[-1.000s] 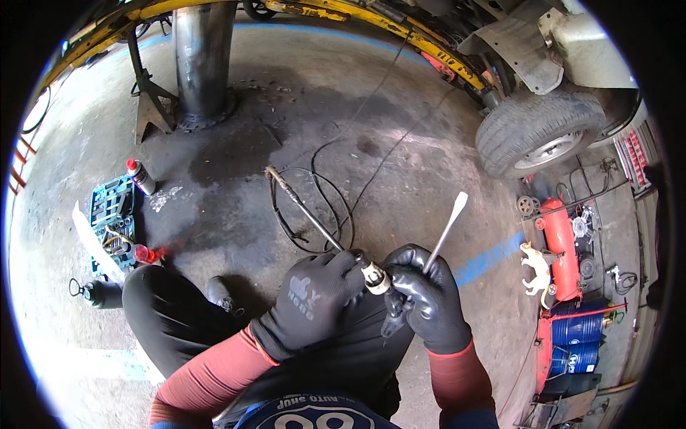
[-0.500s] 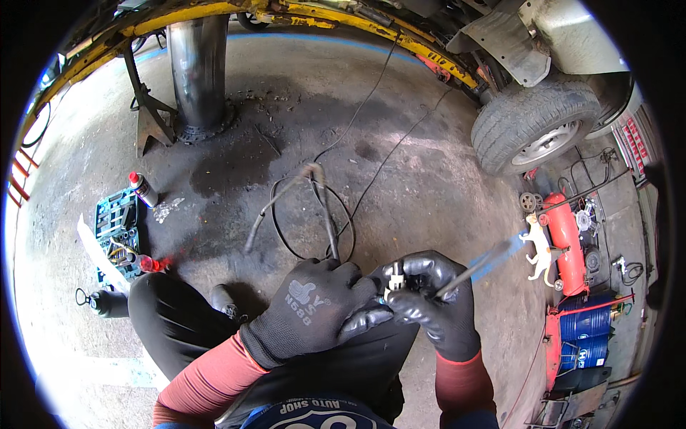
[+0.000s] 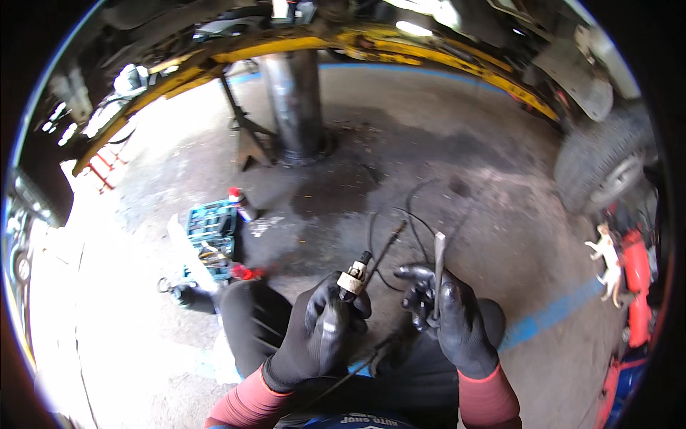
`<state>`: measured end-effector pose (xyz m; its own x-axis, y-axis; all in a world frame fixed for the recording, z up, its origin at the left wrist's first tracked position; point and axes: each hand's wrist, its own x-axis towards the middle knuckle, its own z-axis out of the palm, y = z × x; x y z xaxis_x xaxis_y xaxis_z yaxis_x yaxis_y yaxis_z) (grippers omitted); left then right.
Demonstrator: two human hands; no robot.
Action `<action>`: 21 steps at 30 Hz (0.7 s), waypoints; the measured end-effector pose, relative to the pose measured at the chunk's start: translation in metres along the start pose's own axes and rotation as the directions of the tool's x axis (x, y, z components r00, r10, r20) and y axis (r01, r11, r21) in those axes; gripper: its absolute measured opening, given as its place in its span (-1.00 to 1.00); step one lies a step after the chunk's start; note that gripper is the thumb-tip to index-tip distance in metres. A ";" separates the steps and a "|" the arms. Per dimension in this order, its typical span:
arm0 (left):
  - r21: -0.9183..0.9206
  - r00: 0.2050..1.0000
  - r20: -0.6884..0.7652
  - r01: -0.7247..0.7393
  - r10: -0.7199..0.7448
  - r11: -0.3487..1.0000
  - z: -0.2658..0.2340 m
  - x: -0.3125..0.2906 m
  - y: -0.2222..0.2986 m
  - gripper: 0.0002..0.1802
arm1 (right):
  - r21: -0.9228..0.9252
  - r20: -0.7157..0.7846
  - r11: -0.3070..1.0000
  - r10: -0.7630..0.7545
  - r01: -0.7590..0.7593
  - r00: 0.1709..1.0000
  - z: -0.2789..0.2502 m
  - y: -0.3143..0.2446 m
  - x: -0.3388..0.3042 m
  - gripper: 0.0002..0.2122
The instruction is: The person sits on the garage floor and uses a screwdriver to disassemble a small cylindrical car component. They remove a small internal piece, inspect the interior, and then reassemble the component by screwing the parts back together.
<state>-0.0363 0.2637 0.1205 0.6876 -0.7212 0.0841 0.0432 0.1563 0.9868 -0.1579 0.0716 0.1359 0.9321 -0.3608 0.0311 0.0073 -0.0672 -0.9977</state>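
My left hand [image 3: 325,325], in a black coated glove, is closed around an off-white ribbed plastic fitting [image 3: 351,282] with a dark tip. A dark thin rod or tube [image 3: 386,252] with a brownish end slants up beside the fitting; its lower part is hidden by the fingers. My right hand [image 3: 454,318], gloved alike, grips a slim grey metal bar [image 3: 439,268] standing nearly upright, with the forefinger reaching toward the left. The hands are apart, over my knees. Behind them a black cable [image 3: 371,236] loops across the floor.
Left of my knee, a teal socket case [image 3: 212,218] lies open beside a red-capped spray can [image 3: 243,204]. Ahead are a thick metal column [image 3: 293,107], a jack stand [image 3: 246,143] and yellow lift arms [image 3: 264,48]. At right are a wheel [image 3: 607,161], a cat [image 3: 607,261] and a red tank [image 3: 636,279].
My hands have moved apart. The off-white fitting, earlier between both hands, is now in the left one, while the right keeps the grey bar, turned more upright. The view has swung left.
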 end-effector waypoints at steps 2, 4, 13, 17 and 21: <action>0.075 0.994 -0.083 0.078 -0.072 0.994 -0.013 -0.006 0.010 -0.41 | -0.113 0.011 0.977 -0.183 0.183 0.983 0.009 0.005 0.006 -0.68; 0.250 0.993 -0.104 -0.022 0.050 0.968 -0.026 -0.005 0.012 -0.37 | -0.314 0.092 0.928 -0.180 0.200 0.979 0.012 0.007 0.009 -0.76; -0.085 0.995 -0.095 -0.014 0.006 0.996 -0.061 -0.028 -0.015 -0.53 | -0.566 0.293 0.645 -0.425 0.514 0.856 0.034 0.009 0.003 -0.50; -0.180 0.997 -0.052 0.050 -0.061 0.982 -0.064 -0.034 -0.020 -0.48 | -0.606 0.343 0.648 -0.309 0.461 0.887 0.037 -0.001 -0.002 -0.49; 0.033 0.995 -0.092 0.034 -0.031 0.999 -0.061 -0.039 -0.020 -0.42 | -0.611 0.354 0.651 -0.285 0.451 0.891 0.037 -0.003 -0.004 -0.51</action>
<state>-0.0196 0.3300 0.0886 0.7499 -0.6603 0.0401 0.0428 0.1089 0.9931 -0.1485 0.1082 0.1369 0.9565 0.0269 0.2904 0.2037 -0.7745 -0.5989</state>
